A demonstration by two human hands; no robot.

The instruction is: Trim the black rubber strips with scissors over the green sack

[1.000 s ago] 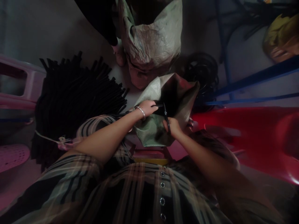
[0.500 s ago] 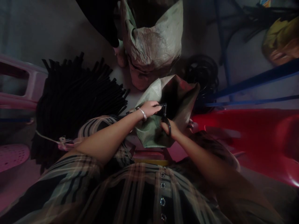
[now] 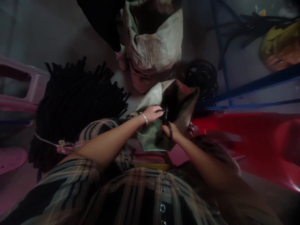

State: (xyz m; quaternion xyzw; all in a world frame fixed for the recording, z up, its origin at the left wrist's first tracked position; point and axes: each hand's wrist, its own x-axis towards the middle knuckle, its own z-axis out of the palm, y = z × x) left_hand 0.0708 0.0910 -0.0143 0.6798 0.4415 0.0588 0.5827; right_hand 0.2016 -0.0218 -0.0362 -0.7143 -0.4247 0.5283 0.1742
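My left hand [image 3: 152,113], with a silver bracelet at its wrist, is closed on a thin black strip [image 3: 163,110] that sticks out past its fingertips. In my right hand [image 3: 172,131] is a pair of black-handled scissors [image 3: 170,128], its blades pointing up across the strip's end. Whether the blades are parted or together is hard to make out. Both hands are over the mouth of a smaller greenish sack [image 3: 152,137], which stands open in front of me; its inside is dark.
A large bundle of black strips [image 3: 79,93] lies at left, tied with a pale string [image 3: 47,138]. Behind stands a bigger open sack [image 3: 159,50]. A pink plastic stool [image 3: 38,82] is far left, a red plastic surface [image 3: 246,140] and blue metal bars [image 3: 253,84] right.
The view has tilted slightly, so everything sits a little lower. Less of the black strip shows beyond my left fingers; both hands stay over the sack.
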